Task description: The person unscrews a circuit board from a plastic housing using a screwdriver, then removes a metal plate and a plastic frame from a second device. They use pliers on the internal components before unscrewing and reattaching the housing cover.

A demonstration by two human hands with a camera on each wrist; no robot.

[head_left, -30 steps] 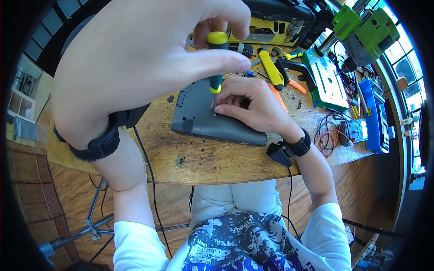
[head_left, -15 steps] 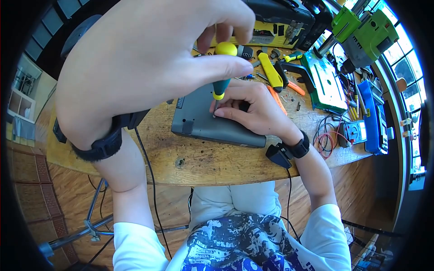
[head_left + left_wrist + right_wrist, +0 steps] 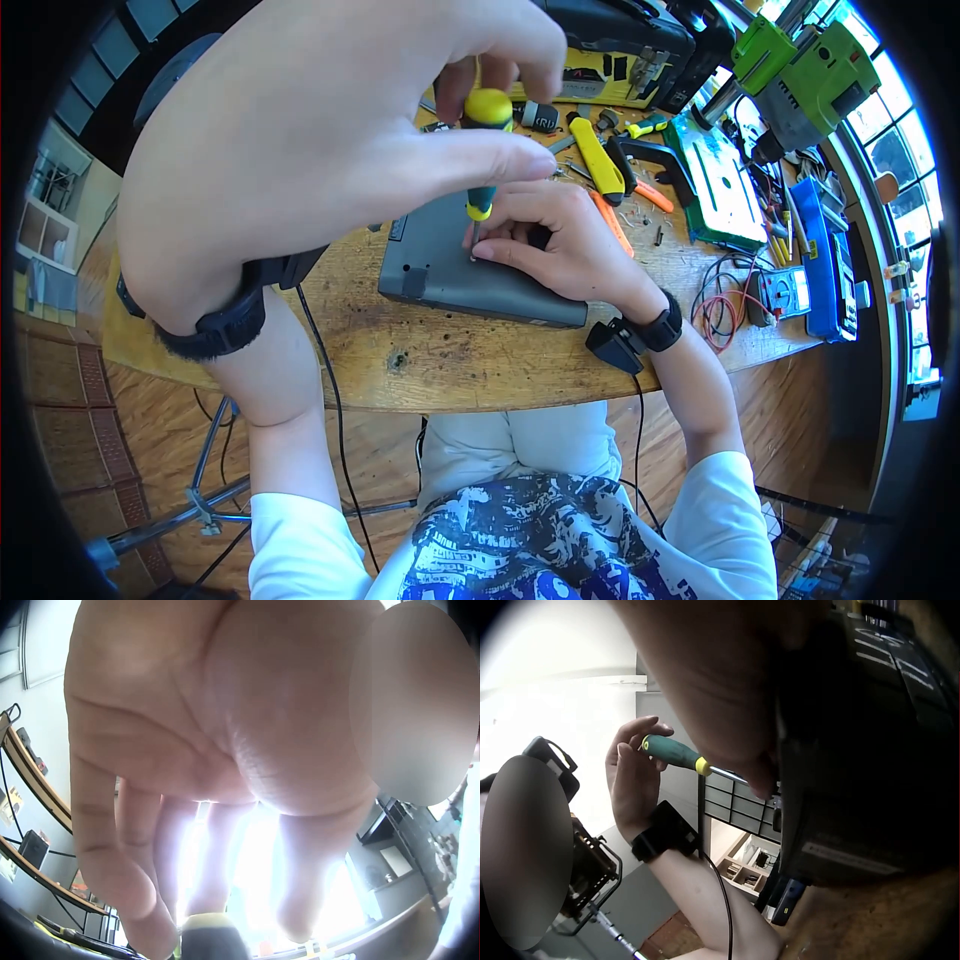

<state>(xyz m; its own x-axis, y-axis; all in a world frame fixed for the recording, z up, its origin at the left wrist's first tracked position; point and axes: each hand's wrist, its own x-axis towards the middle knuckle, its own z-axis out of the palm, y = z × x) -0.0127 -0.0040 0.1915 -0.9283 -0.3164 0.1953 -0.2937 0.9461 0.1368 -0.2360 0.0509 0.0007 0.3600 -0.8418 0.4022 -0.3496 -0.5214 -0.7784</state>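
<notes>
A green screwdriver with yellow ends [image 3: 482,195] stands nearly upright over a dark grey flat case [image 3: 430,260] on the wooden bench. My left hand [image 3: 330,130] holds its handle between thumb and fingers; the right wrist view shows the same grip on the screwdriver [image 3: 676,752]. My right hand [image 3: 565,235] rests on the case, thumb and forefinger pinching around the screwdriver's metal tip. A small shiny thing, perhaps a screw, shows at the tip. In the left wrist view my left hand [image 3: 217,750] covers most of the picture, with the handle end [image 3: 214,941] below the fingers.
Behind the case lie a yellow knife [image 3: 597,155], orange-handled tools and small loose parts. A yellow and black toolbox [image 3: 620,75], a green drill press [image 3: 810,85], a multimeter [image 3: 785,292] with leads and a blue tray [image 3: 825,260] stand further back and right.
The screwdriver's top tilted right, then came back left, and my left hand shifted slightly with it. My right hand and the case have barely moved.
</notes>
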